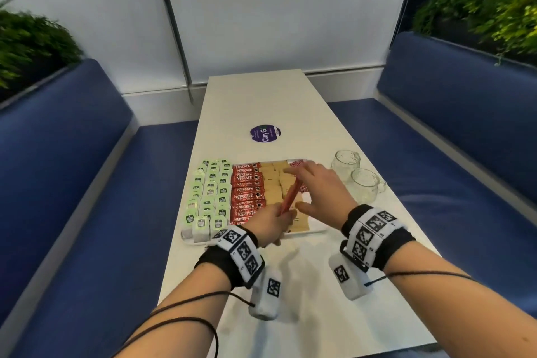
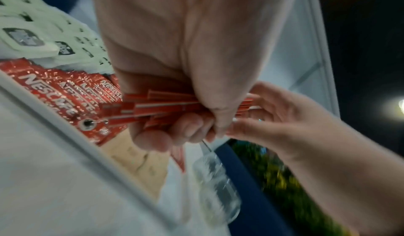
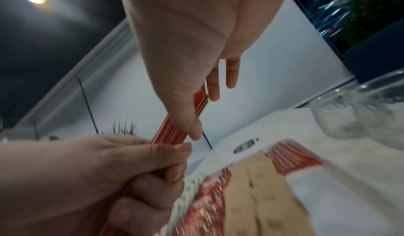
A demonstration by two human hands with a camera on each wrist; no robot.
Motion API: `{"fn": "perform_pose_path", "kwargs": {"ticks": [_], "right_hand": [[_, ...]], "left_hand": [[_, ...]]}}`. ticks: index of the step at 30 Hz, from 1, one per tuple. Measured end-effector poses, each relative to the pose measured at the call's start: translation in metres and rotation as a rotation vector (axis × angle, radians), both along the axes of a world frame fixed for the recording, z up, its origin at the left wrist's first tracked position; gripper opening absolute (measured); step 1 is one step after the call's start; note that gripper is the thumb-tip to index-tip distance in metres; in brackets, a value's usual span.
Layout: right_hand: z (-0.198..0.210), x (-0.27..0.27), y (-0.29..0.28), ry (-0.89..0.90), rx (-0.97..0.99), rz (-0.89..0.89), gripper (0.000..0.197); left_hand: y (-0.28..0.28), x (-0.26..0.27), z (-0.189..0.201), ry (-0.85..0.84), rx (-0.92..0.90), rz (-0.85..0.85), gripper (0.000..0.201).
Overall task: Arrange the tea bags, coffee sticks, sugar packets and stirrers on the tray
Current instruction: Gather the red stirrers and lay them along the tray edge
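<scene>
Left hand [image 1: 271, 219]: gripping the near end of a bundle of red-and-white stirrers [image 1: 290, 197], fingers and thumb curling round it; the left wrist view is showing the same fist [image 2: 186, 101] closing on the bundle [image 2: 157, 108].
Right hand [image 1: 316, 189]: reaching over the bundle from the right, its thumb and fingers [image 3: 231, 74] closing on the far part of the sticks [image 3: 174, 129]; two fingers are sticking out straight past them.
Bundle position: slanting up and away above the right half of the tray, not lying on it.
Tray [image 1: 316, 231]: white, sitting on the white table [image 1: 290, 285] in front of the person.
Tea bags [image 1: 209, 195]: lying in rows at the left end, green-labelled.
Coffee sticks [image 1: 247, 192]: lying in a red column just right of the tea bags, touching them.
Sugar packets [image 1: 273, 186]: tan, filling the column right of the coffee sticks.
Laid stirrers [image 1: 296, 166]: a few already lying at the far right of the tray, beside the sugar packets.
Glass mugs [image 1: 357, 180]: two standing on the table right of the tray, one behind the other.
Round sticker [image 1: 265, 134]: purple, lying flat on the table beyond the tray.
Benches [image 1: 72, 183]: blue, flanking the table on both sides.
</scene>
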State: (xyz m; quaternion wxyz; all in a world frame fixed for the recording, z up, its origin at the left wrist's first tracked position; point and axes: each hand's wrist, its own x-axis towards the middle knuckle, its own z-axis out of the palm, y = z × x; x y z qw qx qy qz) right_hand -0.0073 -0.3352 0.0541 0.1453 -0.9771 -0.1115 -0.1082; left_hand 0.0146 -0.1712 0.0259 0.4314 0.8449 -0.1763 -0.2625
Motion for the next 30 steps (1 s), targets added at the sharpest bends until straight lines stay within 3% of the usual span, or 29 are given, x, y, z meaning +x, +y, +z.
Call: {"fn": "perform_pose_path", "kwargs": {"ticks": [2,5,9,15,21,24,26,30], "right_hand": [[0.014,0.006,0.001,-0.033,0.168,-0.016,0.079],[0.031,0.004,0.013,0.086,0.406,0.1,0.089],[0.032,0.003,0.03,0.111,0.404,0.247,0.097],[0.039,0.014,0.034,-0.03,0.386,0.136,0.086],[0.038,0.019,0.033,-0.03,0.314,0.135,0.106],[0.039,0.018,0.033,0.06,0.448,0.16,0.117],[0.045,0.021,0.03,0.072,0.598,0.121,0.107],[0.059,0.031,0.023,0.142,0.939,0.045,0.063]], "left_hand": [[0.004,0.011,0.015,0.198,-0.33,0.231,0.022],[0.01,0.026,0.043,0.445,-0.735,0.492,0.019],[0.013,0.035,0.062,0.602,-0.955,0.625,0.018],[0.007,0.027,0.079,0.664,-0.941,0.631,0.023],[0.008,0.028,0.085,0.692,-0.874,0.534,0.027],[0.012,0.029,0.08,0.6,-0.726,0.437,0.023],[0.018,0.027,0.076,0.56,-0.594,0.313,0.021],[0.019,0.021,0.071,0.541,-0.46,0.129,0.03]]}}
